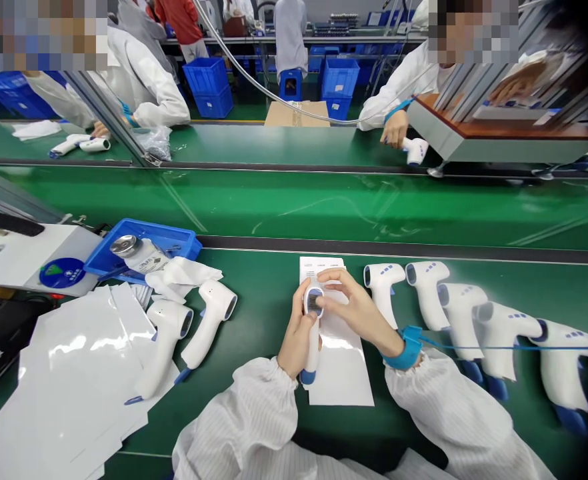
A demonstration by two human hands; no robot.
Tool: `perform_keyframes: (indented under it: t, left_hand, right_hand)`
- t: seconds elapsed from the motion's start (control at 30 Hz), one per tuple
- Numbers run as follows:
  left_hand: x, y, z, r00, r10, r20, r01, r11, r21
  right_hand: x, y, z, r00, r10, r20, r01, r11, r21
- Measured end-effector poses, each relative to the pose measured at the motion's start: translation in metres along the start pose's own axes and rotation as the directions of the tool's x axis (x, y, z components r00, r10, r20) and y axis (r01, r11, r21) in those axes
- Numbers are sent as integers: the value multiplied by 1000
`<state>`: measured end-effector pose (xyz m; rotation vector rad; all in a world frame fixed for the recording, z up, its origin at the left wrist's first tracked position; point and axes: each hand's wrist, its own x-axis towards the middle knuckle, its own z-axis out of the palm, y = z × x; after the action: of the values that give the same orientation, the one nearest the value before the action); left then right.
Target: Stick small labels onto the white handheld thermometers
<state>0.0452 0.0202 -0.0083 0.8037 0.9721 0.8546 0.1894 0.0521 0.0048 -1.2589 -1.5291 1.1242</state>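
My left hand (297, 337) is closed around a white infrared thermometer (311, 353) with a blue handle end, held upright with its small display facing me. My right hand (351, 303) grips the thermometer's head, the thumb on the display and fingers curled over the top. A blue wrist strap (408, 348) with a cord circles my right wrist. Beneath the hands lies a white label sheet (344, 380) with small print along its top. To the right, several more thermometers (427, 293) lie in a row; two others, one a thermometer (211, 320), rest left of my hands.
Glossy white sheets (74, 373) spread over the left side. Behind them sit a blue tray (184, 243) with a metal-capped bottle (141, 253) and a white device box (49, 257). A green conveyor belt (294, 200) crosses ahead; co-workers handle thermometers beyond it.
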Motion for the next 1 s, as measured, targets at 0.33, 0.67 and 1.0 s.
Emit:
perform_keyframes:
  t: [0.33,0.67,1.0]
  left_hand:
    - [2,-5,-1,1000,25,-4,-25,999,-21]
    - [-4,27,6,989,84,-121,-115,954,-277]
    - [-6,29,-10,990,94,-108,-79,987,141]
  right_hand:
    - [2,-4,19,989,-25,-145,24,1000,-7]
    - [-38,-17,29,962,209,178,-181,970,-160]
    - [147,4,-51,942,115,-316,-275,805,-526]
